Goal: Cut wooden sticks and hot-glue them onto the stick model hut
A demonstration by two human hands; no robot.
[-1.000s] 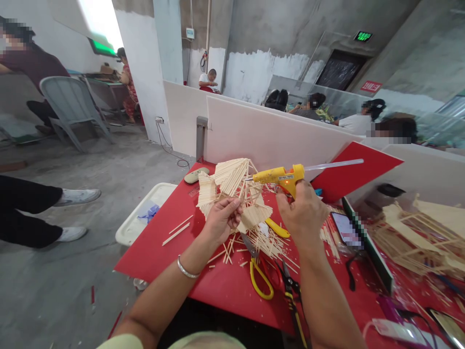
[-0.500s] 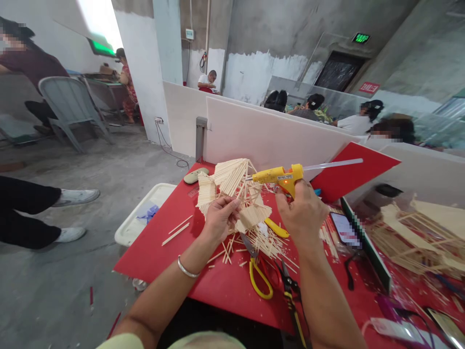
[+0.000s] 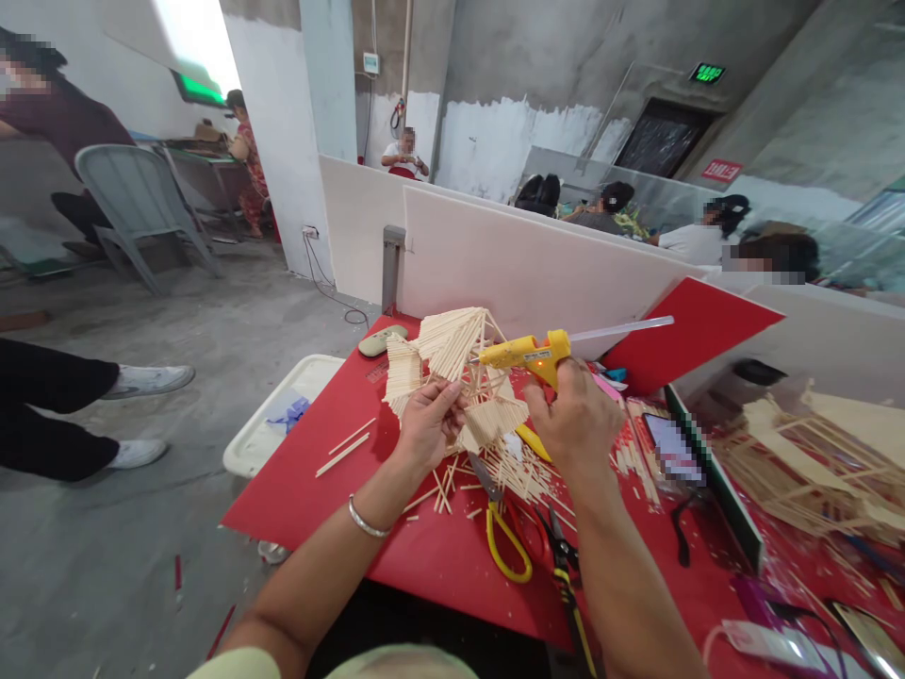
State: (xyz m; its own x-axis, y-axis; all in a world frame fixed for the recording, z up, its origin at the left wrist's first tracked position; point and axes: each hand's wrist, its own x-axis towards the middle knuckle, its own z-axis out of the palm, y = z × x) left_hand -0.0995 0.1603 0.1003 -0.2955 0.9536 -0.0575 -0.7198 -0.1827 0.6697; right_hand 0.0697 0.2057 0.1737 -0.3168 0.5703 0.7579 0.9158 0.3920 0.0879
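Observation:
My right hand [image 3: 576,415] is wrapped round a yellow hot glue gun [image 3: 527,353], with a clear glue stick [image 3: 622,328] jutting from its back. The gun's nozzle points left, close to a model built of thin wooden sticks [image 3: 452,341]. At the model's front, my left hand [image 3: 431,420] has its fingers pinched; it seems to hold the stick model there, though the fingertips' exact grip is partly hidden. Loose wooden sticks [image 3: 527,476] lie scattered below the model. Yellow-handled scissors [image 3: 505,538] rest on the red table [image 3: 304,509] in front.
Black-and-yellow pliers [image 3: 566,575] lie near the table's front edge. A phone [image 3: 673,445] and another stick structure [image 3: 813,471] are to the right. A white partition [image 3: 537,255] stands behind the table, with people seated beyond it. A white bin [image 3: 247,448] sits at left.
My right hand has moved the glue gun left and slightly down, bringing its nozzle nearer to the stick model and my left fingers. My left hand has barely moved.

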